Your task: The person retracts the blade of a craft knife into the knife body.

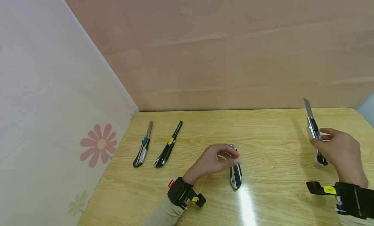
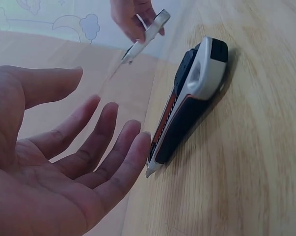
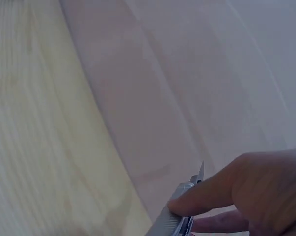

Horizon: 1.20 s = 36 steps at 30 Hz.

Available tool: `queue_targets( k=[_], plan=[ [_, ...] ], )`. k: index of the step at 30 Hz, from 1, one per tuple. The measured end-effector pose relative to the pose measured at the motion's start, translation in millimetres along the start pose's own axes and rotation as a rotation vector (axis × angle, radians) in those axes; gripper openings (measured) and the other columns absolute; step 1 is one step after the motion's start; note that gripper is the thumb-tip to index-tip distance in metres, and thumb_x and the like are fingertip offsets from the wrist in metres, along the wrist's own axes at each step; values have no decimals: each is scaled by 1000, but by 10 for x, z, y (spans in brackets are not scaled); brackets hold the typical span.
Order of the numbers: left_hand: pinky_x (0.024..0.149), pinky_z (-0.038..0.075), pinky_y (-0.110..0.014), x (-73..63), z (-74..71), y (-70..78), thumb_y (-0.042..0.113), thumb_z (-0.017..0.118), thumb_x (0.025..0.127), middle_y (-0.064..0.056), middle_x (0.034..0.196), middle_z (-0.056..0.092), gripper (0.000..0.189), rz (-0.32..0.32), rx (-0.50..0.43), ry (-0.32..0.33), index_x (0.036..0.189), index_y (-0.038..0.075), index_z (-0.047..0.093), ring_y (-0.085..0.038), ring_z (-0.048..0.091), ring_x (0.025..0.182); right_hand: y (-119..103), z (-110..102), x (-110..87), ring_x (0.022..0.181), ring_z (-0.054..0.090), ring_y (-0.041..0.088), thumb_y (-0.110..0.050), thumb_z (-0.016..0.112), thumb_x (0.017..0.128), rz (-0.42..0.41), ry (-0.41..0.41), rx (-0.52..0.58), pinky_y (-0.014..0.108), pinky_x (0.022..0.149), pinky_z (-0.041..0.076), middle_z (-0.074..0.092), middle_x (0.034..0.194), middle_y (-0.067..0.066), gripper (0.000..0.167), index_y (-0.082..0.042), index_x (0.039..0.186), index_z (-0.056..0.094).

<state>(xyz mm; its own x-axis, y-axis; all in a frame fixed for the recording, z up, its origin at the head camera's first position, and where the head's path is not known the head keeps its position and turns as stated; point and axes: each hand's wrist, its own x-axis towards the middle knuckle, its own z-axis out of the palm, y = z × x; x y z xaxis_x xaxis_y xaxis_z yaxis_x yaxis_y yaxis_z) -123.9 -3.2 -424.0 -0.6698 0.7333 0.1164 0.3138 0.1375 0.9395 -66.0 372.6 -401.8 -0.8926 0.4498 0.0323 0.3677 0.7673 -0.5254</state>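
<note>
One silver cutter [image 1: 314,128] raised in the right hand [image 1: 343,151]

Nearest the person, a sleeve [image 1: 165,210] runs into a black wristband [image 1: 179,192] on the left arm. Just beyond lies a black-and-silver cutter [image 1: 236,177] on the wood-grain table [image 1: 271,200], its long axis running near to far, its tapered dark end toward the person. The left hand [image 1: 211,161] is over its far part, fingers spread a little and gently curved, thumb apart, holding nothing; whether a fingertip touches the cutter cannot be told.

Off to the right, the right hand pinches the silver cutter between thumb and fingers, above the table. Its blade is out and points away from the person, leaning slightly left; the handle's butt slants back toward the person.

Farther on the left, a teal-slider cutter [image 1: 142,151] and a yellow-slider cutter [image 1: 166,151] lie side by side, apart, nearly parallel, narrow ends away and slightly right. Behind the table rises a pinkish-brown backdrop [image 1: 233,64].
</note>
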Motion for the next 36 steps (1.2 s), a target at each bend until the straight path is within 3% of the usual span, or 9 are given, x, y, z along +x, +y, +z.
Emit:
queue_targets(
  k=[7,15,22,26,31,36],
  plan=[
    [86,58,-26,-6,10,3,20,72,99,1,116,70,26,-1,-15,51,120,5,70,-8,68,103,-271,38,-57,107,55,55,-30,65,100,-106,-94,142,35,59,48,55,125,39,62,15,139,47],
    [87,58,-26,8,33,-11,19,72,99,-1,114,71,28,15,-26,80,121,3,69,-8,68,102,-542,108,-129,106,60,48,-35,70,98,-171,-160,286,20,60,48,54,125,34,71,16,138,41],
    [86,58,-25,11,49,-12,16,71,99,-6,115,71,24,9,-31,81,120,5,70,-8,68,100,-786,187,-212,92,60,8,-41,75,94,-203,-201,358,21,64,52,55,127,26,72,8,137,44],
    [88,57,-25,12,59,-1,17,71,99,-5,115,72,26,-5,-42,81,121,3,69,-8,68,100,-933,242,-271,87,59,-6,-39,78,93,-217,-245,433,23,66,55,56,127,23,69,5,136,46],
    [88,57,-25,10,79,28,18,70,100,2,113,72,27,-36,-62,61,122,3,70,-6,68,99,-1092,314,-357,88,62,-5,-37,80,91,-234,-259,478,21,70,55,60,122,18,66,2,134,48],
    [87,58,-26,14,102,49,22,70,100,6,109,72,28,-54,-101,34,123,5,71,-6,70,96,-1215,376,-441,96,67,8,-39,81,90,-252,-272,481,23,72,54,60,123,16,65,-2,132,49]
  ],
)
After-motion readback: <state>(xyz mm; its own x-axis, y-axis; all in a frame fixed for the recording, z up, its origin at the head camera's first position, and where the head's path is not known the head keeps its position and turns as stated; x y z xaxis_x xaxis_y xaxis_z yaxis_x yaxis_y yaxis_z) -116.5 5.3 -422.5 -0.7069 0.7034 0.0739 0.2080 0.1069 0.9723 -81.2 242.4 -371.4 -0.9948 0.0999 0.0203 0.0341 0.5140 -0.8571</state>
